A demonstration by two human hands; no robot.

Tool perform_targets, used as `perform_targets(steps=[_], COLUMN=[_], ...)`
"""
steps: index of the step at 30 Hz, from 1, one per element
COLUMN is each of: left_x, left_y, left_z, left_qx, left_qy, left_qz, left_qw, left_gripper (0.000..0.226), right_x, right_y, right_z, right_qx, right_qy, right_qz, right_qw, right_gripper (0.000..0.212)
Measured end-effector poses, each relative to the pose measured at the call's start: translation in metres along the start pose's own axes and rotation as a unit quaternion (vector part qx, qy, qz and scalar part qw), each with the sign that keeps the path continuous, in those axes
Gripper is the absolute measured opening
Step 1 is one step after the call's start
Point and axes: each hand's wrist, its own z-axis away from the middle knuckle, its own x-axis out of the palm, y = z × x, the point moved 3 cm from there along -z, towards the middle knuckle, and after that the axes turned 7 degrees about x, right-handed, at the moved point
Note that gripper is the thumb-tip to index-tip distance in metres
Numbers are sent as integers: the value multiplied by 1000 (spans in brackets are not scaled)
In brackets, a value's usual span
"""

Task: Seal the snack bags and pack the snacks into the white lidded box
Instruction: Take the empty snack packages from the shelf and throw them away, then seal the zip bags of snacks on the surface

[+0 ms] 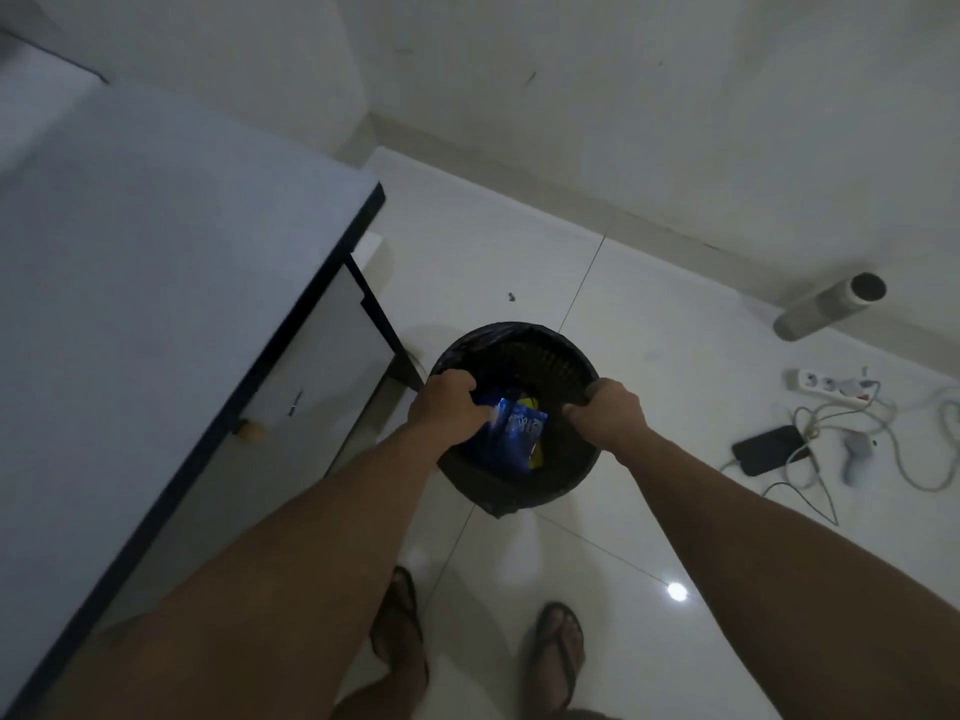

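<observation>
Snack bags [514, 426], blue w/ a yellow one tucked behind, lie down inside the black bin [511, 413] on the floor [649, 356], not in any white lidded box; no such box is in view. My left hand [447, 405] grips the bin's left rim, fingers curled over the edge and down into the liner. My right hand [608, 413] grips the right rim the same way, thumb side pinching the liner. Hands sit well apart, one on each side, prob. to steady the bin or hold the liner open so I can see and reach what's inside. Neither hand touches the snacks.

Top blue bag leans against the near-left wall, tilted, not flat. Its long axis runs roughly from the far left rim toward me and a bit right; the lit upper edge points up toward my left hand. Can't tell if the bags are sealed or open, too dark.

I stand over the bin in sandals [558, 652], just beside the table [156, 304] w/ its dark edge. Off to the right on the tiles: phone [769, 449], power strip [826, 384] w/ cables, and a cylinder flask [831, 306] lying on its side by the wall.
</observation>
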Motion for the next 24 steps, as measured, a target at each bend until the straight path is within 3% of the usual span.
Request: perform_targets(steps=[4,9,12,19,24], left_x=[-57,-130,-168,-248,-299], left_y=[44,101,118,112,67], left_z=[43,107,147,243,322], left_qx=[-2,10,5,-40,-59], left_qy=[-13,4,2,-5,37], left_qz=[-2,-11,-3,20,24], left_qw=[1000,1000,1000,999,997], left_gripper=[58,45,59,65,64], right_x=[-60,-129,-155,-169,-141], right_y=[-37,-89,-118,-184,-235], right_z=[56,133,178,269,346], right_qx=[-68,-121,-164,-229,-279], right_qy=[-20,-67,-86,-121,-134], right_qz=[35,13,31,105,159], right_qw=[997,990,982,960,937], right_gripper=[34,42,44,53,52])
